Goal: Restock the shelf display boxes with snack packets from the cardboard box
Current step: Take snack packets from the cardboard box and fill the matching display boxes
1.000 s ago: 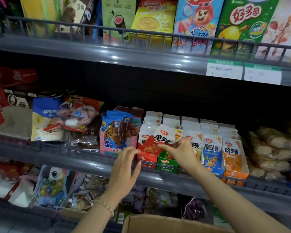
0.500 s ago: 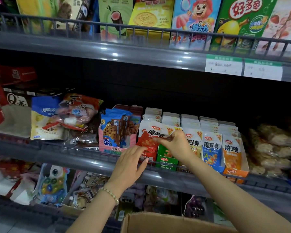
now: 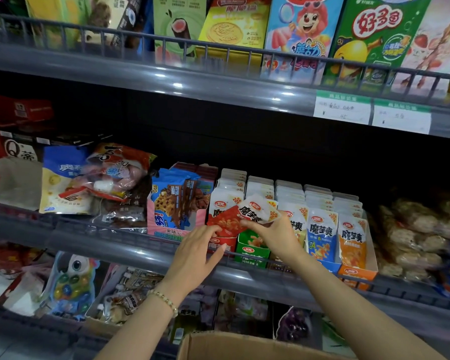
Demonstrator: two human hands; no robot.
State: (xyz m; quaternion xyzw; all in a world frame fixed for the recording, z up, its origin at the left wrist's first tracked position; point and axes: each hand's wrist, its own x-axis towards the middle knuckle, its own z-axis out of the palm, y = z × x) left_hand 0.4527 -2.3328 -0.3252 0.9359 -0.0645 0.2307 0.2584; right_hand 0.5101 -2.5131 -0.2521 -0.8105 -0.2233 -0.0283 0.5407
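The fingertips of the right hand pinch a snack packet along its lower edge, with the other fingers curled under it. The packet lies tilted, its red end toward eight o'clock and its white end toward two o'clock. It sits over the front of the red display box and the green display box on the middle shelf.

The left hand comes in from seven o'clock. Its fingers are fairly straight and close together, and its thumb is splayed toward three o'clock. The tips reach the packet's red corner, though I can't tell if they touch it. A bead bracelet circles that wrist.

Both forearms cross the grey shelf rail. At three o'clock of the green box stand more filled rows, ending in blue and orange fronts. A pink cookie box stands at nine o'clock. The open cardboard box is at six o'clock, below both arms.
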